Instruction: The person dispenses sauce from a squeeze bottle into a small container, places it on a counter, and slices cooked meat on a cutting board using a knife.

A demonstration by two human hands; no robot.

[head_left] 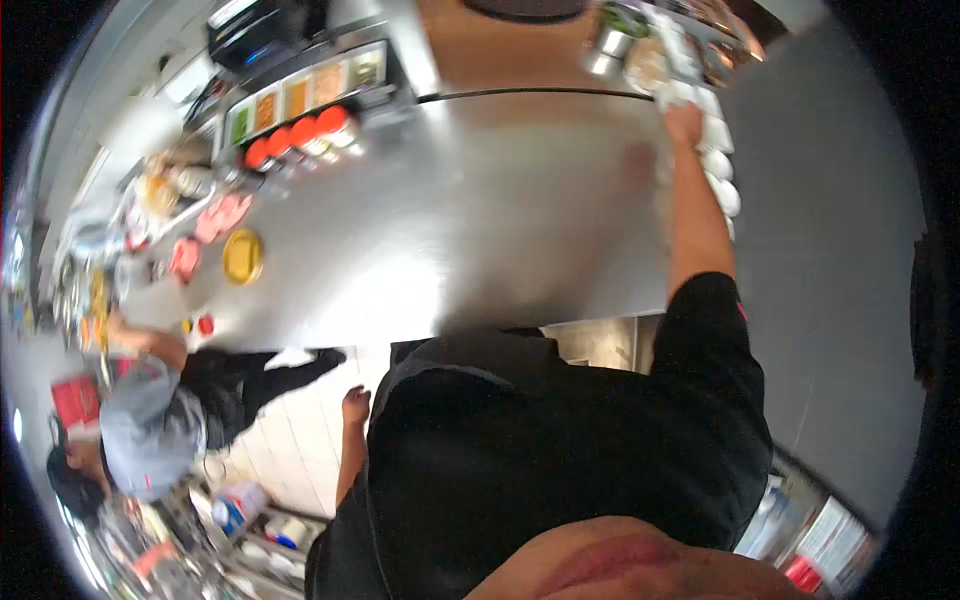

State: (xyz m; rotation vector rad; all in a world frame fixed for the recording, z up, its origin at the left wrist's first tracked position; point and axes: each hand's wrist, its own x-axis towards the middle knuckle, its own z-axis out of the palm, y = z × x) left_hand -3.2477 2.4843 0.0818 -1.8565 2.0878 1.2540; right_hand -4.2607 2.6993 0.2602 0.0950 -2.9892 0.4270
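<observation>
My right arm stretches along the right side of the steel counter [500, 210]. My right hand [684, 122] is at a row of white containers [718, 165] at the counter's right edge, touching or just over a white item [677, 93]. Its fingers are blurred, so their grip does not show. Low beside my body, away from the counter, hangs my left hand [356, 404], its fingers curled in with nothing visible in them. Beyond my right hand are a metal container with greens [608, 52] and a pale, round, blurred item [647, 66].
A rack of colourful ingredients [310, 92] stands at the back left, with several red-capped jars [300, 137] before it. Pink cloths [222, 217] and a yellow dish [242, 257] lie on the left. A co-worker in grey [155, 425] works at far left.
</observation>
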